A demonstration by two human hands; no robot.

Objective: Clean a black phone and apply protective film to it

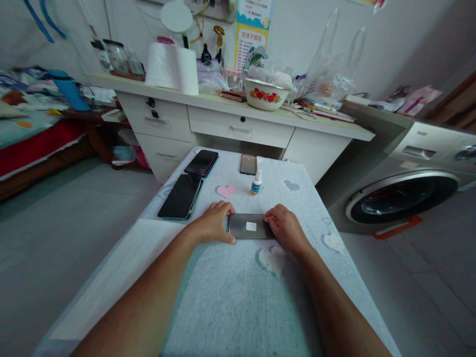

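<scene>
A dark grey phone (238, 227) lies flat and sideways on the cloth-covered table, with a small white square (251, 226) on its upper face. My left hand (213, 223) grips its left end, thumb at the near edge and fingers at the far edge. Over the right end, my right hand (284, 225) is closed in a pinch against the surface; what the fingertips hold, if anything, is too small to make out. Beyond the phone stands a small white bottle (256, 183) with a blue and yellow label.
Two dark-screened phones (181, 197) (202, 162) lie at the table's left. A smaller phone-shaped piece (248, 164) lies near the far edge. Behind, a white desk (238, 121) holds a paper roll (171, 67) and a flowered bowl (266, 94). To the right is a washing machine (394, 163).
</scene>
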